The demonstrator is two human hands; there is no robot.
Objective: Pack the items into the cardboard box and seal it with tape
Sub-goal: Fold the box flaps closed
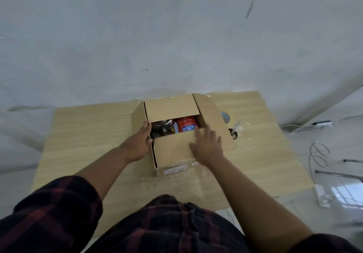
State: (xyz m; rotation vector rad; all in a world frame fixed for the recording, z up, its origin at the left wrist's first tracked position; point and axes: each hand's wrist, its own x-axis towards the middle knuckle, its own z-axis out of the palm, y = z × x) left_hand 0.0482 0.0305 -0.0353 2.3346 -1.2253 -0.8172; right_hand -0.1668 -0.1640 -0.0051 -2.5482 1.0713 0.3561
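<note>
Head view: I see the cardboard box [173,171] at the table's [88,127] far edge.
Left hand [138,143]: grips left flap's [138,117] edge.
Right hand [206,147]: spread flat on near flap [172,148].
Room: tabletop left — scissors [233,132] close right.

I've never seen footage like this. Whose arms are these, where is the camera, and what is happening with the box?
No machine here: a person wears a camera on the head, so you look down along their own arms. A cardboard box stands on a wooden table. Inside show a red packet and something shiny and metal. The left hand grips the box's left side; the right hand, fingers spread and slightly blurred, lies flat on the near flap. Right of the box lie what look like scissors and a round grey thing half hidden behind a flap.
</note>
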